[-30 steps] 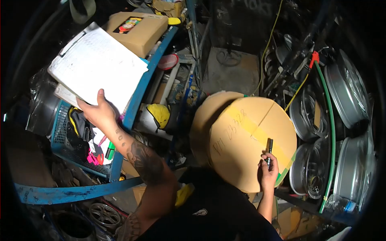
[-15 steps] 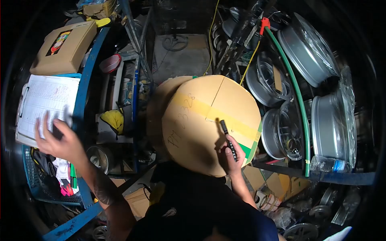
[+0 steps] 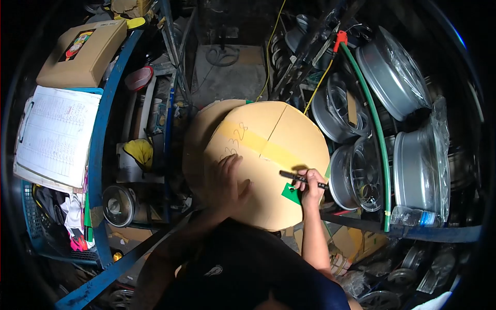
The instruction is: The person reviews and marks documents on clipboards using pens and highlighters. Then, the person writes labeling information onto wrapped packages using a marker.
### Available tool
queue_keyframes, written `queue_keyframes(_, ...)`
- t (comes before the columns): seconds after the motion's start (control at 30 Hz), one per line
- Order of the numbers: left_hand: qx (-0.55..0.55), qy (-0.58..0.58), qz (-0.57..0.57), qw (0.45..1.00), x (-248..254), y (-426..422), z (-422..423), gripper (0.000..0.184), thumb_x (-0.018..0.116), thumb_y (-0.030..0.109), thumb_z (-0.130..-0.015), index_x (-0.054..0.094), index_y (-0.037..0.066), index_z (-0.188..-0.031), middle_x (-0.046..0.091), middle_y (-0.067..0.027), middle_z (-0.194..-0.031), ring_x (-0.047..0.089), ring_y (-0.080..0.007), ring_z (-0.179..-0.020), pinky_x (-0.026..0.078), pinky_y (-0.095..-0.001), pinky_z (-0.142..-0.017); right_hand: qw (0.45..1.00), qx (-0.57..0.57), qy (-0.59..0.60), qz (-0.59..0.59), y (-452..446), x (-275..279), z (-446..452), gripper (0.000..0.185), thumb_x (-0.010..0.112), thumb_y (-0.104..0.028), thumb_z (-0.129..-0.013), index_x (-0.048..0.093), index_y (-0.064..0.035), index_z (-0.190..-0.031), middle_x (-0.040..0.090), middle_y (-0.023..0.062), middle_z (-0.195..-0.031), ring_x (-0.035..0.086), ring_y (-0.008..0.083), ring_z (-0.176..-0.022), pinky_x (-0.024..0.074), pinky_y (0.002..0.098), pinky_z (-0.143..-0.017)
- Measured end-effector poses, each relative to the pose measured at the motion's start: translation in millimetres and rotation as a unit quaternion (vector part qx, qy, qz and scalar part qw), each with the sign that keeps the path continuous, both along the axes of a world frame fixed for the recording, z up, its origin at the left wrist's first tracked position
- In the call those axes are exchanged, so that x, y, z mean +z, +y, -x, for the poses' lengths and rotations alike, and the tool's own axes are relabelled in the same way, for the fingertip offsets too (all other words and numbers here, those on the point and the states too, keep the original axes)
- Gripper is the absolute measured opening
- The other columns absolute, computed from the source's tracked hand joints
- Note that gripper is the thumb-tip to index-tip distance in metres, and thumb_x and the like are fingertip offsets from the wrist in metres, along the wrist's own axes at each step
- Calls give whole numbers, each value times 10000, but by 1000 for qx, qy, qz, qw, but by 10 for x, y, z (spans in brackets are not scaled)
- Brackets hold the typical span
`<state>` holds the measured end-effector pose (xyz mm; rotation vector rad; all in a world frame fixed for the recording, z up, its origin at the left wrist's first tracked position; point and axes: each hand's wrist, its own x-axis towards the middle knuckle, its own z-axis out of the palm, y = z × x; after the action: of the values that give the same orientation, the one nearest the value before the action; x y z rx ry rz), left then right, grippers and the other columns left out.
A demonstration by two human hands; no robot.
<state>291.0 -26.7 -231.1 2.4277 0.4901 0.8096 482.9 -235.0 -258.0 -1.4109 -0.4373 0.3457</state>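
A round cardboard disc [image 3: 274, 206] lies in front of my body, with handwritten characters and a strip of yellow tape [image 3: 281, 155] across it. My left hand [image 3: 227, 183] rests on its left part, fingers apart, covering some of the writing. In my right hand [image 3: 311, 188] is a black marker [image 3: 288, 175], its dark end pointing left over the disc. Just below the marker is a green patch [image 3: 291, 194] on the cardboard. Another brown cardboard piece [image 3: 194, 144] shows behind the disc's left edge.
At left, a clipboard with a written sheet [image 3: 64, 132] lies beside a cardboard box [image 3: 77, 57] and above a blue basket [image 3: 31, 227]. Metal wheel rims [image 3: 392, 72] fill the right-hand rack, fronted by a green pole [image 3: 380, 124]. A plastic bottle [image 3: 413, 216] lies below them.
My left hand has come from above the clipboard onto the cardboard disc. The marker has swung from nearly upright to nearly level in my right hand, exposing more of the green patch.
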Motion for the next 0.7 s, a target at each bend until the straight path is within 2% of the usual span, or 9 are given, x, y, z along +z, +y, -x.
queue_keyframes(0.1, -33, 16, -39, 999, 44, 71, 101, 675, 774, 343, -853, 527, 39, -1403, 599, -175, -1354, 552, -362, -1281, 402, -520, -1101, 1000, 5, 7, -17, 98, 45, 228, 422, 557, -317, -1057, 661, 87, -1121, 593, 71, -679, 556, 136, -585, 486, 272, -598)
queue_keyframes(0.23, -52, -32, 1, 998, -167, 264, 192, 611, 806, 388, -816, 619, 63, -1298, 654, -119, -1274, 576, -315, -1243, 403, -483, -1097, 999, 32, 12, -42, 114, -3, 561, 409, 591, -315, -1026, 652, 82, -1103, 656, 105, -800, 618, 163, -684, 529, 299, -690)
queue_keyframes(0.33, -73, -51, 13, 996, -220, 535, 320, 564, 821, 415, -806, 667, 73, -1229, 682, -96, -1223, 590, -299, -1209, 406, -472, -1084, 990, 138, 26, -5, 232, 87, 828, 276, 619, -187, -1027, 678, 44, -1167, 719, 100, -969, 652, 130, -808, 527, 269, -762)
queue_keyframes(0.43, -100, -35, -46, 993, -15, 660, 390, 462, 813, 429, -826, 700, 90, -1119, 701, -91, -1095, 621, -295, -1102, 422, -470, -1040, 979, 187, 78, 34, 392, 99, 1086, 244, 627, -62, -1013, 682, 39, -1229, 727, 81, -993, 665, 123, -867, 535, 263, -814)
queue_keyframes(0.47, -110, -28, -72, 991, 22, 662, 415, 422, 808, 432, -836, 711, 97, -1074, 707, -92, -1038, 634, -294, -1054, 429, -470, -1020, 977, 192, 62, 64, 438, 73, 1158, 303, 662, -188, -1014, 683, 49, -1202, 741, 111, -1049, 675, 149, -905, 539, 291, -837)
queue_keyframes(0.53, -164, 5, -72, 984, -74, 519, 467, 366, 793, 432, -851, 695, 103, -980, 673, -98, -913, 626, -304, -914, 449, -472, -925, 977, 199, 24, 72, 602, 232, 1203, 236, 653, -160, -1014, 702, 40, -1130, 749, 114, -999, 678, 147, -840, 552, 288, -777)
queue_keyframes(0.63, -169, 48, 7, 984, -184, 96, 578, 329, 746, 403, -912, 649, 91, -867, 598, -84, -767, 590, -271, -747, 451, -443, -792, 947, 250, 199, -16, 674, 142, 1071, 232, 641, -167, -1032, 725, 42, -1086, 722, 85, -843, 679, 135, -733, 546, 262, -715)
queue_keyframes(0.67, -160, 62, 46, 984, -202, -12, 630, 336, 726, 388, -939, 630, 84, -834, 569, -75, -725, 574, -252, -699, 447, -428, -750, 953, 272, 131, 32, 708, 242, 970, 283, 635, -241, -1032, 711, 19, -950, 693, 90, -743, 648, 146, -615, 528, 276, -590)
queue_keyframes(0.7, -187, 89, 211, 955, -154, -72, 697, 331, 690, 378, -973, 642, 69, -863, 563, -75, -719, 566, -223, -700, 448, -402, -735, 954, 264, 140, -6, 719, 240, 907, 317, 619, -277, -1037, 692, 3, -908, 680, 88, -729, 629, 144, -589, 508, 280, -547)
